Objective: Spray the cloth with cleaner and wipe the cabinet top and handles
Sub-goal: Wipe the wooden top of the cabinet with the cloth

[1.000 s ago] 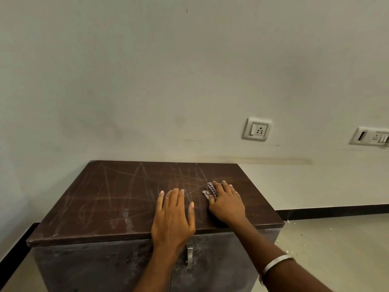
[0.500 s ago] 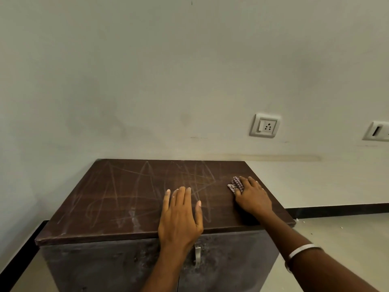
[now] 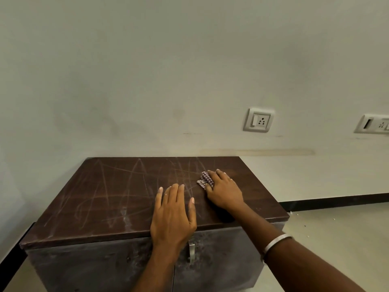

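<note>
A dark brown cabinet top (image 3: 117, 197), streaked with pale scratches and dust, stands against the wall. My right hand (image 3: 224, 191) lies on its right half, pressing a small checked cloth (image 3: 204, 179) to the wood; the bunched cloth shows between forefinger and thumb. My left hand (image 3: 173, 213) rests flat on the front edge near the middle, fingers straight. A metal handle (image 3: 191, 252) hangs on the cabinet front just below that hand. No spray bottle is in view.
The cabinet front (image 3: 94, 266) is grey and dusty. A switch socket (image 3: 259, 120) and a second socket plate (image 3: 373, 124) sit on the wall to the right. Tiled floor (image 3: 336, 239) with a few crumbs lies right of the cabinet.
My right hand slid the cloth to the right across the top, then back left toward the middle. My left hand stayed at the front edge.
</note>
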Motion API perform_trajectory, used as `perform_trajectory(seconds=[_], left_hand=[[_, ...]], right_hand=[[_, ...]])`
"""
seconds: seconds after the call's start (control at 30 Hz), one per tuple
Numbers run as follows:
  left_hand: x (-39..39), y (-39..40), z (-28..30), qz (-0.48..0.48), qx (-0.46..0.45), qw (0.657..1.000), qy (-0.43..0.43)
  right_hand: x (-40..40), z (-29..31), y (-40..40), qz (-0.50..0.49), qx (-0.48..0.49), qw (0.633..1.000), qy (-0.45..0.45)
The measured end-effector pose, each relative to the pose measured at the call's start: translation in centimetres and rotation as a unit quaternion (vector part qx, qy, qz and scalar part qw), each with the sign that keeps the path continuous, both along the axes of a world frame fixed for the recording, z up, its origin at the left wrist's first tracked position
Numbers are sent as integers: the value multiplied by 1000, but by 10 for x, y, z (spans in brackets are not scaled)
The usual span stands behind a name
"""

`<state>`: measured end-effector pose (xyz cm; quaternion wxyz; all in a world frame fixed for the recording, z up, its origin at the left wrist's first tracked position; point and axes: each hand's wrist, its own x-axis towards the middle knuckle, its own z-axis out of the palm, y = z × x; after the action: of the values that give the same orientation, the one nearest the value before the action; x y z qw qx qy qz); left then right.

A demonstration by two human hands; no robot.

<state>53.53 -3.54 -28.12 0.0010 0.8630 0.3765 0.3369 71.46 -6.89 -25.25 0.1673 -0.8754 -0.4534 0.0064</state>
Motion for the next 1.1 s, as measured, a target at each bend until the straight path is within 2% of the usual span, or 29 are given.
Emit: perform_trajectory(seconds=[0.3, 0.4, 0.6, 0.73, 1.1], left_hand=[[1, 0, -1, 1, -4, 1000, 6], [2, 0, -1, 1, -4, 1000, 6], [1, 0, 0, -1, -6, 1000, 9], [1, -1, 0, -6, -12, 1000, 2], [1, 0, 0, -14, -11, 1000, -6]], right_hand=[[64, 3, -27, -101, -11, 995, 7], [56, 1, -14, -98, -12, 995, 3], [23, 0, 25, -21, -14, 1000, -12], [31, 1, 28, -8, -16, 1000, -6], [72, 1, 29, -92, -18, 996, 2]])
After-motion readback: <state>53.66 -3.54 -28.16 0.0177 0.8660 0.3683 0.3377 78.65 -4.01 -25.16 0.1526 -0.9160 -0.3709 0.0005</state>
